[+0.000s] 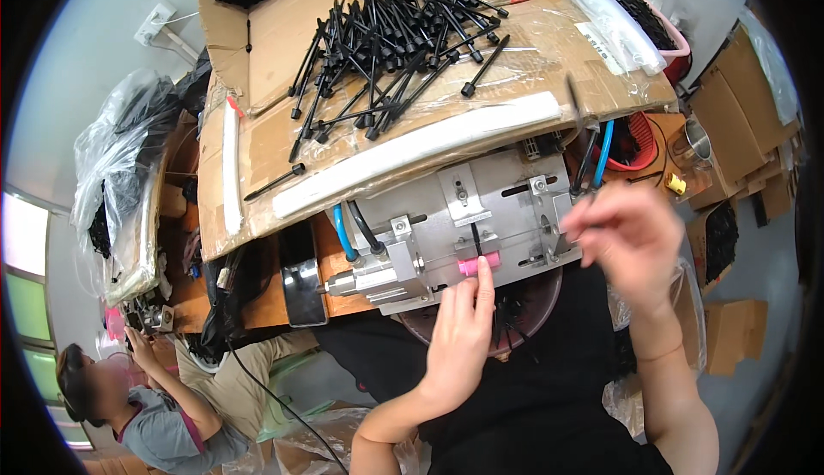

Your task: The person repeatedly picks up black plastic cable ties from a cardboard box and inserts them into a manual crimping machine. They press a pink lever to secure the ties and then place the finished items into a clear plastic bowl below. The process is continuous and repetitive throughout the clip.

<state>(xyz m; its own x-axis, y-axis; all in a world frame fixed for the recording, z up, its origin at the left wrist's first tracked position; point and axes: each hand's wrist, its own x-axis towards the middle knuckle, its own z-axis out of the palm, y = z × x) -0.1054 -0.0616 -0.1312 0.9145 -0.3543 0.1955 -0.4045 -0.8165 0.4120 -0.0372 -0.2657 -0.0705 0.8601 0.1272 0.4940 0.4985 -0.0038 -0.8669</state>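
My left hand reaches up from below with its fingers stretched out, the index fingertip on a small pink block in a metal fixture. A slim black rod stands in the fixture just behind the pink block. My right hand, smeared by motion, hovers over the fixture's right end with bent fingers; whether it holds anything cannot be made out. Above it is a blurred dark thin piece, apart from the fingers. Several black rods with wide heads lie heaped on the cardboard beyond the fixture.
Blue air tubes and a black cable run to the fixture. A round bowl sits beneath it. At right are a red basket and a yellow spool. A co-worker sits at lower left.
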